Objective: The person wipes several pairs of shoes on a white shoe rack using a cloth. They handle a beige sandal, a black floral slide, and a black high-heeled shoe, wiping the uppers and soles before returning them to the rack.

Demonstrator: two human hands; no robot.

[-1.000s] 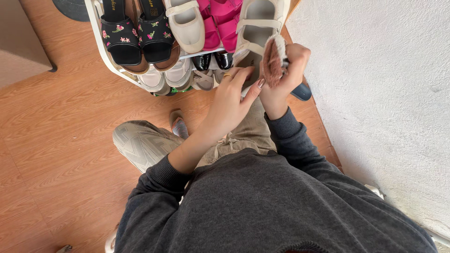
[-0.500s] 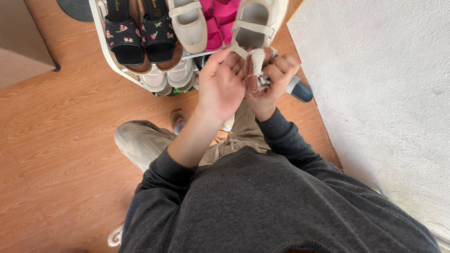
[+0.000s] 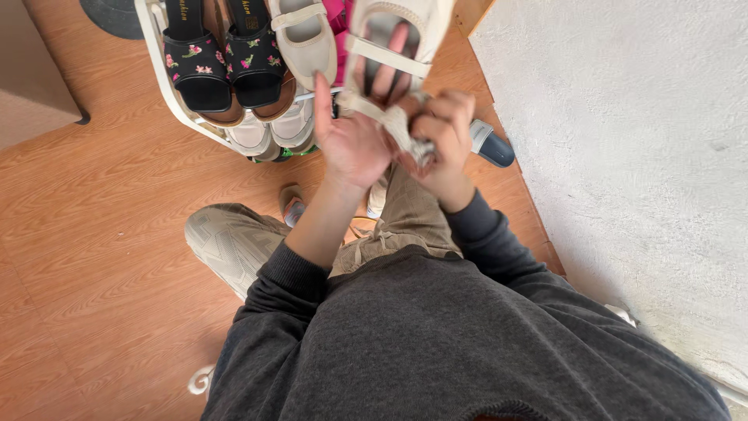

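The cream shoe (image 3: 393, 31) was held up in front of the rack (image 3: 156, 70), its long axis running away from the person, sole toward them; the left hand (image 3: 351, 136) had its fingers (image 3: 386, 66) pushed inside and gripping it. The right hand (image 3: 440, 136) lay just right of the heel, touching it, clenched on a cloth (image 3: 405, 132) pressed there. Below were 2 black sandals (image 3: 222, 66) on the rack, a wood floor (image 3: 93, 234), and a white wall (image 3: 623, 156) close on the right.
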